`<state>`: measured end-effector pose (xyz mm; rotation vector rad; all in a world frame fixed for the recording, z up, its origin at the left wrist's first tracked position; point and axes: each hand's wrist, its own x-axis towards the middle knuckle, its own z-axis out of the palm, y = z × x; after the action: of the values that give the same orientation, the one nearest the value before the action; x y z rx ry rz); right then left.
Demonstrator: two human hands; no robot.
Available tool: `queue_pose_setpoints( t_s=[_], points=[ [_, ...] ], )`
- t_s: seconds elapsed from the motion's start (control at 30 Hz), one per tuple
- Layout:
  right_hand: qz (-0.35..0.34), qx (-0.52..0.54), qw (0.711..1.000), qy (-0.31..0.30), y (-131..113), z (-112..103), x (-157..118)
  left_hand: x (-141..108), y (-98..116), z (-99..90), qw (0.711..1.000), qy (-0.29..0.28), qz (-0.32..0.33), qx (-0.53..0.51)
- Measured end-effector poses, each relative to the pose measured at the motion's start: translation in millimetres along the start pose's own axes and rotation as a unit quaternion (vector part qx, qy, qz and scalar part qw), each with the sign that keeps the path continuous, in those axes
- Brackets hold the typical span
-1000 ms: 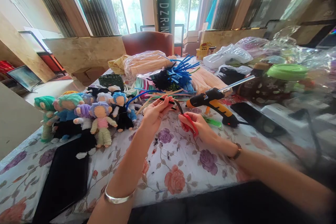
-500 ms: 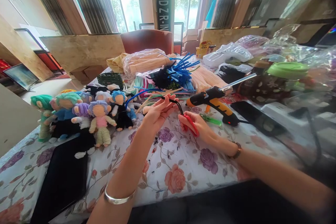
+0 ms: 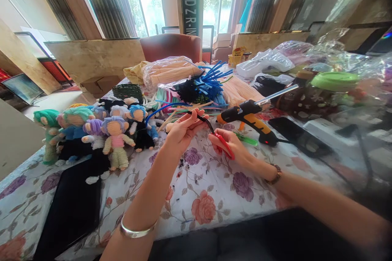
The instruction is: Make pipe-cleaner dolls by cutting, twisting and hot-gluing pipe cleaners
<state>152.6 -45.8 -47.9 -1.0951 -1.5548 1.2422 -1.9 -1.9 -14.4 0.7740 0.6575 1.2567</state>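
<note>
My left hand [image 3: 183, 131] pinches a thin black pipe cleaner [image 3: 200, 118] between thumb and fingertips above the table. Closed around red-handled scissors [image 3: 225, 146], my right hand [image 3: 235, 149] is a short way to the right. The dark blades point up and left to the pipe cleaner's free end; whether they touch it I cannot tell. Small black clippings [image 3: 181, 164] lie on the flowered tablecloth [image 3: 183, 220] below. Just beyond the right hand are a green transparent tool [image 3: 247, 140] and a black-and-orange glue gun [image 3: 245, 116] with a clear stick in its back.
Several yarn-haired dolls [image 3: 116, 140] stand at the left, behind a black flat device [image 3: 73, 208]. Bundles of blue pipe cleaners [image 3: 211, 81] and peach ones [image 3: 240, 91] lie at the back. A black phone [image 3: 290, 136], a white power strip [image 3: 330, 132] and plastic bags [image 3: 266, 63] fill the right.
The scissors have turned slightly, with their handles a little farther right and their blades nearer in line with the black pipe cleaner. Both hands keep their hold.
</note>
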Motion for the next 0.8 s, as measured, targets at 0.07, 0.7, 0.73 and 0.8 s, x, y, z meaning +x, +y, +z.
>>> queue_pose_setpoints(
  t_s=[0.07,0.7,0.73,0.8],
  points=[
    [0.006,-0.001,1.000,-0.003,-0.8,-0.3,-0.9,-0.5,0.1,0.3,1.000,-0.001,0.002,0.002],
    [0.008,0.007,1.000,-0.002,2.1,-1.2,-0.9,-0.5,-1.3,-1.1,1.000,-0.014,0.005,0.009],
    [0.009,0.008,1.000,-0.001,2.3,-1.0,-1.4,-1.2,-1.0,-0.6,1.000,-0.016,0.005,0.010],
    [0.013,0.013,1.000,0.000,2.9,-0.6,-2.4,-2.3,-0.9,0.3,1.000,-0.018,0.006,0.011]
  ],
)
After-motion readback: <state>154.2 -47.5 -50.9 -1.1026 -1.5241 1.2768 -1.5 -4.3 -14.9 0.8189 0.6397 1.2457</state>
